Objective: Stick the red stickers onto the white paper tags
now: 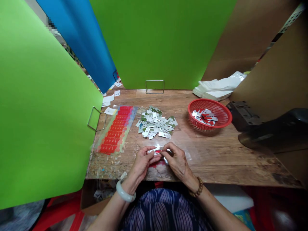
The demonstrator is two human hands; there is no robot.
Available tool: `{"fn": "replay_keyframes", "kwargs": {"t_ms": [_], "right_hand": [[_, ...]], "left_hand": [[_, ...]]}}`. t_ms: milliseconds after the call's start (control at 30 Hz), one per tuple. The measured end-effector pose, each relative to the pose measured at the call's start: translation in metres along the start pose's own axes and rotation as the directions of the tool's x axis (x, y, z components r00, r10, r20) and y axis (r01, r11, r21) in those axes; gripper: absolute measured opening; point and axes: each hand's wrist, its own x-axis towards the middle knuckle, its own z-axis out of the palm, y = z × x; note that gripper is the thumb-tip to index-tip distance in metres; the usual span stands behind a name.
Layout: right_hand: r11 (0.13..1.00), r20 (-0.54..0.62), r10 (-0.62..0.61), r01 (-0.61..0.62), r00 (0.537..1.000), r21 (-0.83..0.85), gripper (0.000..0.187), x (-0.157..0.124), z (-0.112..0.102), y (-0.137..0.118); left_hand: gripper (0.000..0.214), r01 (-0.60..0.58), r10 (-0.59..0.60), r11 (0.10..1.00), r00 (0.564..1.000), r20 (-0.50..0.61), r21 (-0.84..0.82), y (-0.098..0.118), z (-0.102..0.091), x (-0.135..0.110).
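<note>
Between both hands, over the table's front edge, is a small white plate with a red sticker on it. My left hand grips the plate from the left, thumb on top. My right hand pinches at its right end, by the red part; a bit of clear film seems to be there too. Just beyond lies a loose pile of small silvery metal plates, some with green patches. To the left is a sheet of red stickers on clear backing. Some red material shows on the table under my hands.
A red plastic basket holding several red-and-white plates stands to the right. Behind it are white papers; a dark metal device sits further right. Green panels on wire stands and a brown board enclose the wooden table.
</note>
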Motion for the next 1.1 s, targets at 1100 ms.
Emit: {"fn": "replay_keyframes", "kwargs": {"t_ms": [1100], "right_hand": [[0.994, -0.028, 0.097, -0.096, 0.995, 0.044, 0.006, -0.0066, 0.0021, -0.0031]], "left_hand": [[0.030, -0.130, 0.141, 0.977, 0.988, -0.056, 0.167, -0.0089, 0.0011, 0.0038]]}}
